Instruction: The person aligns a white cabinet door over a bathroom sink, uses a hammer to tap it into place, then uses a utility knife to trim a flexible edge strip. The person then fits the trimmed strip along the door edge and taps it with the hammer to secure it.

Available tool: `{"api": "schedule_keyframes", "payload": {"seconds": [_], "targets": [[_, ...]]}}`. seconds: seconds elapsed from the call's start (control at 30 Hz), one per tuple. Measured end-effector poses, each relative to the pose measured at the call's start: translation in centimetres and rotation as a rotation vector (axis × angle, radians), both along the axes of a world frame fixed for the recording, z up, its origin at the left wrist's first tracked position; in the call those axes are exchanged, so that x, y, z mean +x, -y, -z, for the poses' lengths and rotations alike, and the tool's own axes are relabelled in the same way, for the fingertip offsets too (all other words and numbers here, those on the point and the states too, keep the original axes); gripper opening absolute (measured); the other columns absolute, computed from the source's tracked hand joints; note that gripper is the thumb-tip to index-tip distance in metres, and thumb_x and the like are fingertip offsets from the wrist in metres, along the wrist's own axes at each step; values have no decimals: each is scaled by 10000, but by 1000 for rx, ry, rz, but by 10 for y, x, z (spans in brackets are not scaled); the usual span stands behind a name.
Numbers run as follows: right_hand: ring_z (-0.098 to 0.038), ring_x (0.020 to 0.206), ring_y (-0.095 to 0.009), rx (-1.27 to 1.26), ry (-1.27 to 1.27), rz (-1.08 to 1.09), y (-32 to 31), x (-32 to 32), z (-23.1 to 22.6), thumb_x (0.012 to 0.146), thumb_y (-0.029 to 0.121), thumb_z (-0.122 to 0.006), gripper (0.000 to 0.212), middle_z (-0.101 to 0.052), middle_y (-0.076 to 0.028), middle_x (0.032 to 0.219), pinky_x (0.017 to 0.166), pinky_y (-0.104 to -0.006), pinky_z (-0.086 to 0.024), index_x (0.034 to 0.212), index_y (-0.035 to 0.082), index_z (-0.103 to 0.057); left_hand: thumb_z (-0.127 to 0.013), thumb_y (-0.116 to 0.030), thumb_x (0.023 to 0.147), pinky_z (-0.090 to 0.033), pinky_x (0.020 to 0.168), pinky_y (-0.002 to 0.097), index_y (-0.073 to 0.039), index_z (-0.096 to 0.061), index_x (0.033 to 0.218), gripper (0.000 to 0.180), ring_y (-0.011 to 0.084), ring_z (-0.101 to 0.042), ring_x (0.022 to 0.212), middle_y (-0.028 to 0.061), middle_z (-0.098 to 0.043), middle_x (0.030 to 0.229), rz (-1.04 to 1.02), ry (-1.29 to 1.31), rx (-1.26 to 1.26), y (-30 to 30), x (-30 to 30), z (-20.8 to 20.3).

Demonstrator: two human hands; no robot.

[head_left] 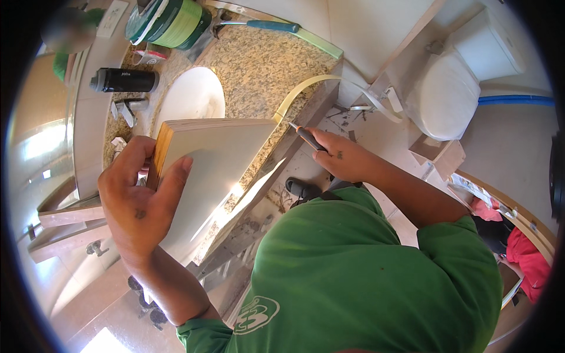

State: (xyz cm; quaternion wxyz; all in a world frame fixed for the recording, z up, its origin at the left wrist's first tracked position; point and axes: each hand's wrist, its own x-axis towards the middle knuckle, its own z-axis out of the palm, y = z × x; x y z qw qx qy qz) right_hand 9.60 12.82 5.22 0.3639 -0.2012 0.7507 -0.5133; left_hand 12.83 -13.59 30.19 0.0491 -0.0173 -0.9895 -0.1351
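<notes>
My left hand [138, 194] is closed on the edge of a pale-faced wooden panel [206, 159], thumb on its face and fingers behind. The panel stands on edge, tilted, on the granite countertop [265, 65]. From its far right corner a cream edge-banding strip [303, 87] curves over the counter's front edge and hangs toward the floor. My right hand [341, 153] grips a utility knife [307, 139] with a dark handle and orange trim. The knife's pointed tip is close to that corner and the strip; whether it touches them I cannot tell.
A white sink basin [191, 97] lies behind the panel. Around it are a black bottle [125, 80], a green bucket [176, 23] and a hammer [271, 25]. A toilet [447, 100] stands at right, with debris on the floor. A mirror runs along the left.
</notes>
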Motion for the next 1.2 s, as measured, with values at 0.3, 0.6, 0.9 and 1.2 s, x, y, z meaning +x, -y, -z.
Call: {"api": "schedule_keyframes", "payload": {"seconds": [0.3,0.6,0.9,1.2], "targets": [[-608,1222,-441,79,-42,-121,13,-5,9,1083,212,-468,511,-594,-316,1334,1058,-482,-466,1513,-61,-423,-866,-116,783,-411,572,274,17,-634,869,281,124,-468,630,68,-551,704,-89,-6,54,-1,1,5],[-626,1087,-432,83,-80,-101,20,-7,9,1092,232,-479,370,-612,-302,1172,956,-494,-477,1322,-57,-501,-861,-112,791,-411,564,263,17,-640,880,271,113,-479,640,65,-564,712,-49,-41,63,3,1,9],[-634,960,-417,59,-36,-64,18,-1,18,1085,228,-512,267,-625,-264,1047,861,-506,-472,1169,-26,-521,-840,-84,826,-380,597,246,10,-643,893,229,93,-458,684,15,-584,752,-131,2,90,0,3,10],[-643,990,-428,45,-70,-38,17,5,26,1086,232,-500,331,-639,-269,1069,885,-506,-484,1259,-49,-518,-825,-63,837,-359,610,242,15,-640,906,212,90,-442,687,25,-582,771,-83,-6,94,4,3,10]]}}
